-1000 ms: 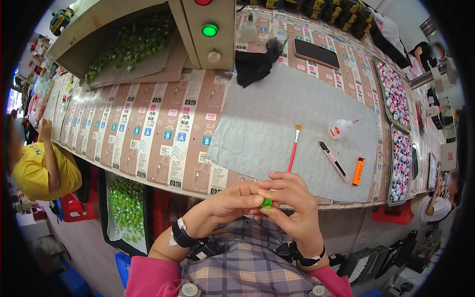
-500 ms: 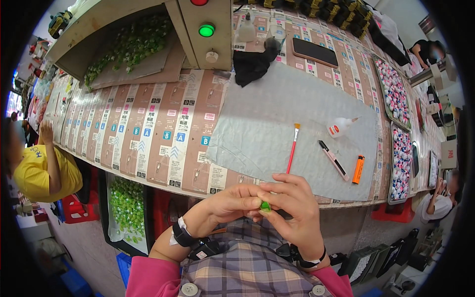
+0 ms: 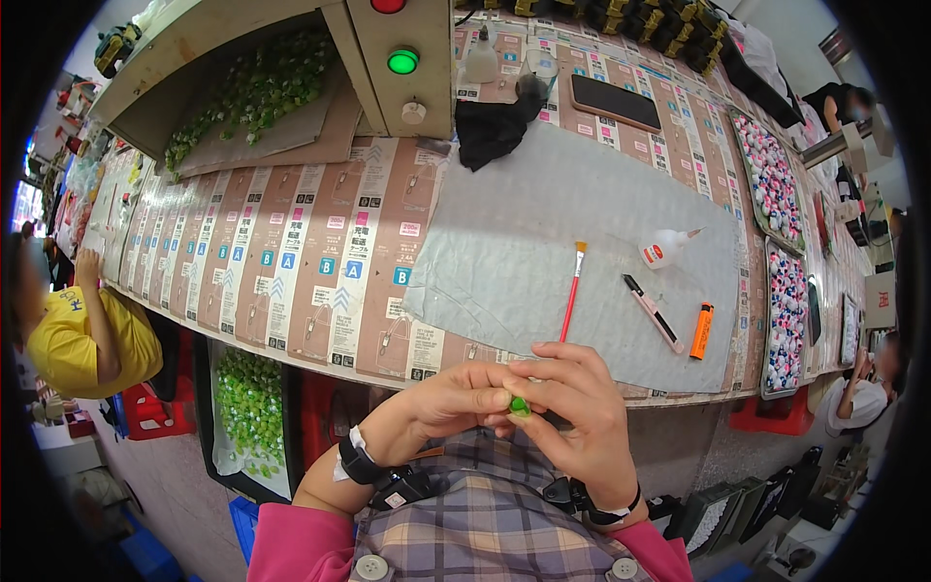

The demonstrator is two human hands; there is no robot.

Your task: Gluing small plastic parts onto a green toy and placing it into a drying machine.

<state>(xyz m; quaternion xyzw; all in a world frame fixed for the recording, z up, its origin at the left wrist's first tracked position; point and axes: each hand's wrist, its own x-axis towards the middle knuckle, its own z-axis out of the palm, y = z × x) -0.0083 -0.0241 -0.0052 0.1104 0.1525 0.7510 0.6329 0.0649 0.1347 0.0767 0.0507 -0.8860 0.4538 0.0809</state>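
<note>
At the lower centre of the frame, the left hand [image 3: 456,400] and the right hand [image 3: 582,412] meet just in front of the person's plaid shirt, below the near edge of the bench [image 3: 320,281]. Their fingers are closed together on a small green piece [image 3: 520,406], which sits pinched between the fingertips of both hands, only a little of it showing. Just above the hands a red-handled brush [image 3: 571,296] lies on a grey cloth [image 3: 543,223] spread over the bench, its bristles pointing toward the top of the frame. To the right on the same cloth lie a black pen [image 3: 652,310] and an orange marker [image 3: 701,330], near each other, with a small white glue bottle [image 3: 664,250] tipped on its side above them. At the upper centre stands a beige control box [image 3: 412,73] with a lit green button. At the lower left, under the bench, a bin of green pieces [image 3: 247,407] stands on the floor.
</note>
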